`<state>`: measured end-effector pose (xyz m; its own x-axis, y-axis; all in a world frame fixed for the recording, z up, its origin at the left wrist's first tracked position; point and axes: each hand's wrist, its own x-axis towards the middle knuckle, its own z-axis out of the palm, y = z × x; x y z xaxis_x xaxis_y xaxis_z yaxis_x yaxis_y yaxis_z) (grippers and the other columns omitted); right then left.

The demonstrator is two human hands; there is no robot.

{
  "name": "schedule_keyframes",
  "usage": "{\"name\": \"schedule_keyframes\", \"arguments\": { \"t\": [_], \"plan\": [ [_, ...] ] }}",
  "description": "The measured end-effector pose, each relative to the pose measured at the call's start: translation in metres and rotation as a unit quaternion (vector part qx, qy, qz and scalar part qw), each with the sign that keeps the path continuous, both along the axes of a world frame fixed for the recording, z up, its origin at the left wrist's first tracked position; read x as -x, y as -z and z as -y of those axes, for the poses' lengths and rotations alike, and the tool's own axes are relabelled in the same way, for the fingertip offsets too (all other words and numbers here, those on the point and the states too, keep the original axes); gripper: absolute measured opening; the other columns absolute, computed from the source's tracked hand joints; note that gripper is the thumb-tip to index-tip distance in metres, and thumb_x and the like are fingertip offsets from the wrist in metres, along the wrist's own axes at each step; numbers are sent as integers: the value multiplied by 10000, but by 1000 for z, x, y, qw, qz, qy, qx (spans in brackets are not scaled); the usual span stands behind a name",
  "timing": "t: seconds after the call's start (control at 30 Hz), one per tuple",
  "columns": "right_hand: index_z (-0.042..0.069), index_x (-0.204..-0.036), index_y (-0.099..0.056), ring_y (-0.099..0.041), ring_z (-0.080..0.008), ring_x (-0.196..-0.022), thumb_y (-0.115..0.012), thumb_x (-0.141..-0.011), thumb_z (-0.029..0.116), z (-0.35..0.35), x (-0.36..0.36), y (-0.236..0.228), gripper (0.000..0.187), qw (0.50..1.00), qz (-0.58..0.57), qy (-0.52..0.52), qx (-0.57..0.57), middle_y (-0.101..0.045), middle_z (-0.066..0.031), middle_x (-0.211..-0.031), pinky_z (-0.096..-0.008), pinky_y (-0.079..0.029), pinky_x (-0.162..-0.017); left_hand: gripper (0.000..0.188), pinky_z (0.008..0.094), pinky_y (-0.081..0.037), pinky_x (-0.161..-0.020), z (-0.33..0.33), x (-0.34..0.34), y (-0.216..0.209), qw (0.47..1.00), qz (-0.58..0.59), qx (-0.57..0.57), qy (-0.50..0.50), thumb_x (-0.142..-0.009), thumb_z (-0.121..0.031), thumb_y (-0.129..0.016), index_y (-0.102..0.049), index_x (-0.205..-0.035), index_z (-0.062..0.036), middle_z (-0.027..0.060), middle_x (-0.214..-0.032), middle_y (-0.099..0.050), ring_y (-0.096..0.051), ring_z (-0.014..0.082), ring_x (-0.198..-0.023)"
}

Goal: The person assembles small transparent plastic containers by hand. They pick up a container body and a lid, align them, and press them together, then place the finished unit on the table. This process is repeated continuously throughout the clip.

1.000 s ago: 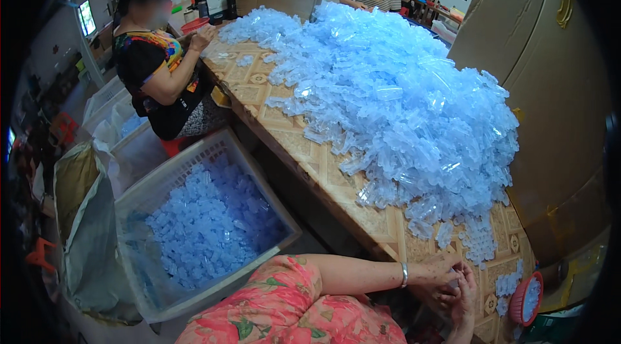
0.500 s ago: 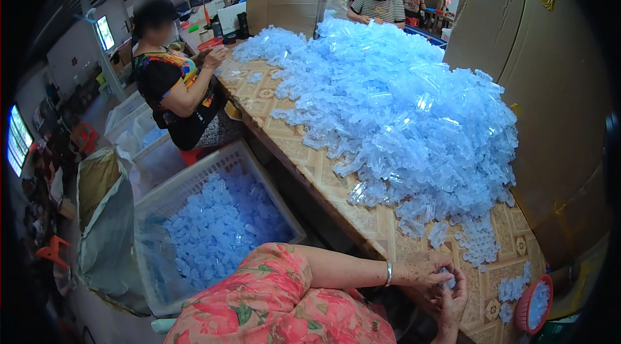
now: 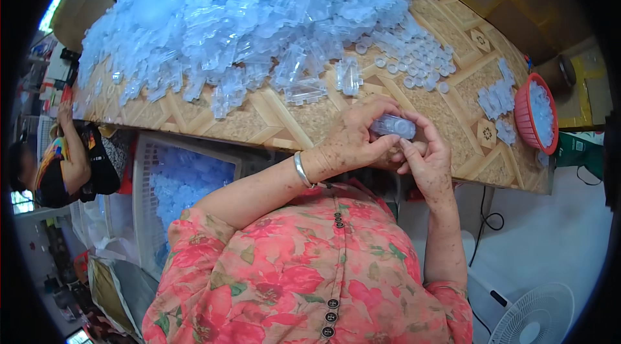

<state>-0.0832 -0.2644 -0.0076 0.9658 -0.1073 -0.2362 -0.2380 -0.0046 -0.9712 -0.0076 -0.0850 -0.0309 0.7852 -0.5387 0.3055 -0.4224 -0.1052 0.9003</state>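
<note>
Both hands meet just over the front edge of the table, around a small clear bluish plastic piece (image 3: 393, 126) with a rounded end. My left hand (image 3: 349, 140) is closed on it, thumb beneath and fingers behind. At its right end, my right hand (image 3: 432, 161) curls in, index finger and thumb closed against the piece. Its other fingers are folded and partly hidden. Beyond the hands, small round clear parts (image 3: 424, 66) lie scattered beside a large heap of clear plastic pieces (image 3: 252, 21).
At the right, a red basket (image 3: 525, 118) holds clear parts, with flat clear pieces (image 3: 497, 99) beside it. Left below the patterned table (image 3: 278, 111) stands a white crate (image 3: 145, 182) of pieces. Another person (image 3: 65, 156) is at far left. A fan (image 3: 537, 315) stands lower right.
My view has swung down and to the right, so hands, torso and red basket now sit more fully in the picture. Both hands still hold the small plastic piece.
</note>
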Motion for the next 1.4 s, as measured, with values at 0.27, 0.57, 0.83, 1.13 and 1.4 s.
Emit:
{"name": "schedule_keyframes", "arguments": {
  "t": [0.27,0.57,0.83,1.13,1.4],
  "plan": [
    [48,-1203,-609,-632,-94,-579,-585,-1041,212,19,-25,9,232,994,-106,-33,-20,-681,-47,-923,-218,-516,-444,256,435,-517,-886,10,3,30,999,14,30,-35,-867,-200,-676,-649,-1080,-61,143,-1082,-659,-637,336,-1035],
    [95,-1087,-653,-657,-138,-813,-660,-1011,213,59,-60,6,140,947,23,-275,165,-652,-21,-923,-306,-565,-584,330,418,-523,-855,16,-11,30,998,-57,21,12,-871,-284,-715,-640,-1078,-37,136,-1040,-667,-649,319,-997],
    [88,-1019,-623,-614,-112,-803,-677,-998,181,38,-60,-34,110,956,-123,-262,51,-623,-19,-918,-283,-554,-635,356,416,-523,-846,15,-8,21,993,-119,-10,20,-834,-302,-758,-654,-1061,-48,135,-1044,-679,-658,311,-1017],
    [86,-1006,-642,-597,-97,-830,-680,-989,182,47,-64,-17,104,951,-48,-286,104,-617,3,-922,-257,-510,-678,358,402,-518,-866,13,-8,11,989,-146,-6,35,-863,-297,-739,-637,-1102,-51,135,-1068,-666,-644,314,-1033],
    [95,-1028,-666,-652,-120,-776,-648,-1013,210,52,-55,5,117,975,-70,-204,61,-648,-10,-899,-274,-560,-633,341,443,-503,-862,7,1,18,998,55,-35,-2,-878,-268,-716,-616,-1128,-58,156,-1028,-636,-631,364,-995]
  ]
}}
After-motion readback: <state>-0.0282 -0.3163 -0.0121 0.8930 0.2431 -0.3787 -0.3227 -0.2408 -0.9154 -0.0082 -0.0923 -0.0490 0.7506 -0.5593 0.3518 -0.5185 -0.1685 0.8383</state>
